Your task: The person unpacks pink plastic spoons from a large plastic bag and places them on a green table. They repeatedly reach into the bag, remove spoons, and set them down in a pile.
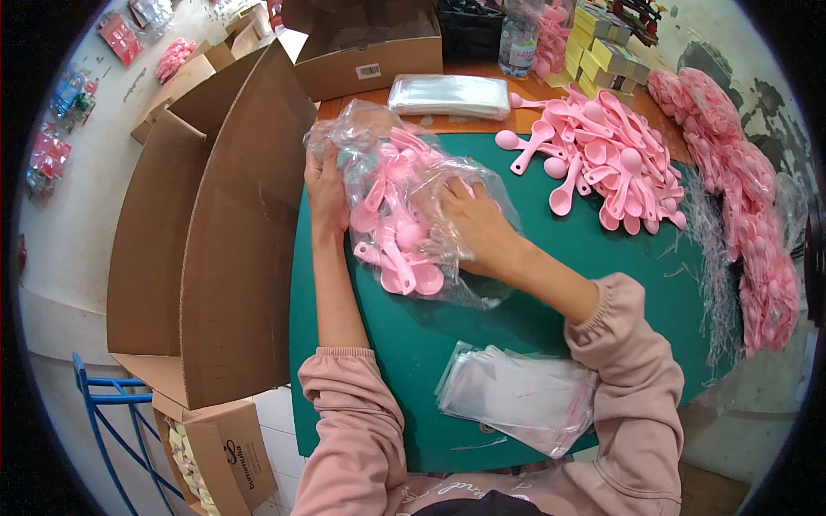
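A large clear plastic bag (368,122) with pink measuring spoons (394,236) inside lies on the green mat (508,318). My left hand (326,191) is closed on the bag's left edge, its thumb and fingers partly behind the film. On the bag's right side, my right hand (469,222) grips the crumpled plastic with bent fingers; its fingertips are partly covered. To the far right of the bag, a loose heap of pink measuring spoons (607,159) rests on the mat. Flat clear bags (516,396) are stacked near my right forearm.
A tall open cardboard box (241,224) stands against the left side. At the back are another box (370,73), a packet of clear sleeves (449,95), a water bottle (519,43) and small yellow boxes (607,56). Bagged pink spoons (744,189) line the right edge.
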{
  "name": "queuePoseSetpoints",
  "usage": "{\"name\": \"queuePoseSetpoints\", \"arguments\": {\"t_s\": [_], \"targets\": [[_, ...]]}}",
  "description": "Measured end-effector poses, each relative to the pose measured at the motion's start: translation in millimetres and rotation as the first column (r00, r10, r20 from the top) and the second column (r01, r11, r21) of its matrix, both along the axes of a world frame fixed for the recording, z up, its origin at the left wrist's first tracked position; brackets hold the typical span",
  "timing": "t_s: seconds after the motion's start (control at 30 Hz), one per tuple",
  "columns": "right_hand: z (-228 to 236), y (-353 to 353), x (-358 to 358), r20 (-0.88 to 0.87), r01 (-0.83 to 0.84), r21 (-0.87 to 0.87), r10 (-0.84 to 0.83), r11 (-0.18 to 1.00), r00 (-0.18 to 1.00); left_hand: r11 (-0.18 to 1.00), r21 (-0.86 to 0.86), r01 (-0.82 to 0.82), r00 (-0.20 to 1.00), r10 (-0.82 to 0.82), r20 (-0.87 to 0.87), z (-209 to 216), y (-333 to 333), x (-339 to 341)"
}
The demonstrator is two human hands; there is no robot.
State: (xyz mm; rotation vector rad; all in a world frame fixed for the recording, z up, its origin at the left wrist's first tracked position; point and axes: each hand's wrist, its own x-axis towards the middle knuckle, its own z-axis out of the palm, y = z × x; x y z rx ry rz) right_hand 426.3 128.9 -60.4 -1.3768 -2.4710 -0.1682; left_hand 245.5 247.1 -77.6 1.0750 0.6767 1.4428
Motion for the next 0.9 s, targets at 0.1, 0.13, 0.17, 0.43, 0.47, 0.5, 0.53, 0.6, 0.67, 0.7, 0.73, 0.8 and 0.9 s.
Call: {"name": "queuePoseSetpoints", "arguments": {"t_s": [0.1, 0.13, 0.17, 0.43, 0.47, 0.5, 0.53, 0.6, 0.67, 0.7, 0.73, 0.8, 0.9], "targets": [[-11, 3, -2, 0.016, 0.045, 0.007, -0.046, 0.999, 0.999, 0.997, -0.056, 0.052, 0.992, -0.045, 0.114, 0, -2, 4], [-13, -1, 0, 0.023, 0.041, -0.081, -0.039, 0.996, 0.999, 0.997, -0.073, -0.039, 0.981, 0.052, 0.188, -3, 2, 3], [-11, -8, 0, -0.023, -0.014, -0.068, 0.012, 0.998, 1.000, 0.985, -0.097, -0.140, 0.954, 0.160, 0.254, -5, 4, -4], [23, -91, 71, -0.158, -0.092, -0.172, 0.065, 0.981, 0.985, 0.978, -0.178, -0.111, 0.910, 0.172, 0.377, -29, 25, -26], [24, -96, 82, -0.279, -0.164, -0.233, 0.096, 0.959, 0.956, 0.967, -0.225, -0.122, 0.912, 0.199, 0.358, -25, 24, -27], [24, -100, 92, -0.395, -0.237, -0.287, 0.111, 0.928, 0.912, 0.967, -0.204, -0.152, 0.925, 0.212, 0.315, -25, 25, -29], [27, -104, 101, -0.395, -0.234, -0.291, 0.106, 0.928, 0.912, 0.967, -0.209, -0.148, 0.926, 0.210, 0.314, -26, 23, -29], [35, -111, 115, -0.497, -0.262, -0.500, -0.026, 0.826, 0.867, 0.945, -0.265, -0.193, 0.914, 0.272, 0.302, -16, 16, -29], [34, -112, 125, -0.518, -0.288, -0.443, 0.019, 0.849, 0.855, 0.951, -0.262, -0.165, 0.923, 0.242, 0.300, -23, 21, -31], [38, -114, 129, -0.551, -0.248, -0.454, -0.051, 0.856, 0.833, 0.946, -0.274, -0.176, 0.924, 0.255, 0.284, -20, 19, -28], [39, -115, 131, -0.582, -0.209, -0.466, -0.120, 0.860, 0.804, 0.940, -0.285, -0.189, 0.926, 0.267, 0.268, -19, 17, -24], [39, -118, 126, -0.613, -0.210, -0.475, -0.150, 0.855, 0.776, 0.956, -0.259, -0.140, 0.923, 0.221, 0.316, -24, 22, -35], [31, -121, 104, -0.492, 0.045, -0.356, -0.228, 0.933, 0.840, 0.959, -0.255, -0.125, 0.923, 0.206, 0.325, -22, 20, -33]]}}
